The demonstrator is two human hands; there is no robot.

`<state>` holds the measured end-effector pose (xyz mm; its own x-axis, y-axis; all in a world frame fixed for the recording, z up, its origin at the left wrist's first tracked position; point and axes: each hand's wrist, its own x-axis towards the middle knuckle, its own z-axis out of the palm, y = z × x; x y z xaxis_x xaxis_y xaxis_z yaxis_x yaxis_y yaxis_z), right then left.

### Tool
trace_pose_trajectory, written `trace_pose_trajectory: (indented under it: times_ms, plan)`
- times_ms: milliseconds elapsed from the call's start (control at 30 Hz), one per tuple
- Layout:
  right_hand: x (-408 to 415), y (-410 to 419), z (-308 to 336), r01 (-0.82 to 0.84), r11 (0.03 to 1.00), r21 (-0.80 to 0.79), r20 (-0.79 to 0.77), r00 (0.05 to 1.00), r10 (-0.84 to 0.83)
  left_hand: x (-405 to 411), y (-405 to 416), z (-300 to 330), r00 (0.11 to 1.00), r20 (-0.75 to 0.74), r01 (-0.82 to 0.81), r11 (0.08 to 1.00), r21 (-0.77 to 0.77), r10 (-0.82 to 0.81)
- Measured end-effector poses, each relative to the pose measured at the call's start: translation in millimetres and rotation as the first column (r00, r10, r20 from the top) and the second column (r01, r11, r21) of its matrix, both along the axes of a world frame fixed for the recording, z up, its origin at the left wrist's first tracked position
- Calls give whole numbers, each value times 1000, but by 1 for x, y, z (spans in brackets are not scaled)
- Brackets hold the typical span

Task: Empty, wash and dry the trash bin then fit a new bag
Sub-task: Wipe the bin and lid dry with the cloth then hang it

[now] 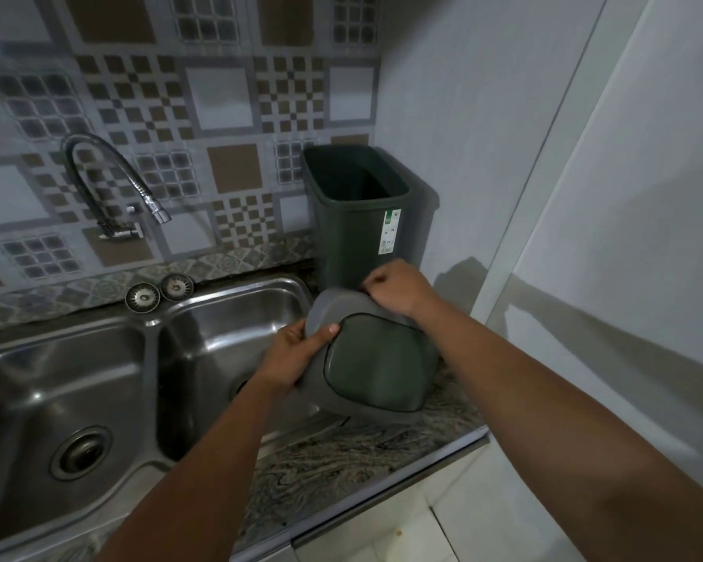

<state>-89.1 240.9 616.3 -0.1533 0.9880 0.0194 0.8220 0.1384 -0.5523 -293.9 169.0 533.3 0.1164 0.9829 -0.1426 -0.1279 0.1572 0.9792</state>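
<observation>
My two hands hold one bin lid (pixel 372 361) between them, tilted over the right edge of the sink. My left hand (pixel 297 352) grips its near-left rim, thumb lying across the grey frame; my right hand (pixel 398 288) is curled on the far rim. The lid is a rounded grey frame with one dark green swing flap set in it, smooth plastic.

Just behind my right hand stands the one bin (pixel 362 215), upright on the worktop (pixel 341 452) in the corner, dark green, rectangular, mouth open, with a white label on its front. It blocks the wall tiles behind.

The sink (pixel 147 383) is shiny steel with two bowls. Two round metal strainers (pixel 159 292) lean at its back edge. One bendy metal tap (pixel 110 184) curves out from the patterned tiles. The worktop is mottled stone.
</observation>
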Motion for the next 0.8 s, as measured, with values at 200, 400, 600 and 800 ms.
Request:
trace_pose_trajectory:
  times_ms: [200,400,600,800]
  plan:
    - [-27,-32,5,-261,913,313,26,964,266,-2,-2,11,994,46,98,994,37,-100]
    - [0,-44,11,21,955,297,-90,996,6,-8,-5,33,954,148,264,964,8,-262]
    - [-26,-78,20,-275,761,588,153,961,229,5,-15,65,942,143,292,952,92,-303]
    - [-11,-90,33,-69,781,621,22,997,70,7,-38,89,954,16,299,951,80,-301]
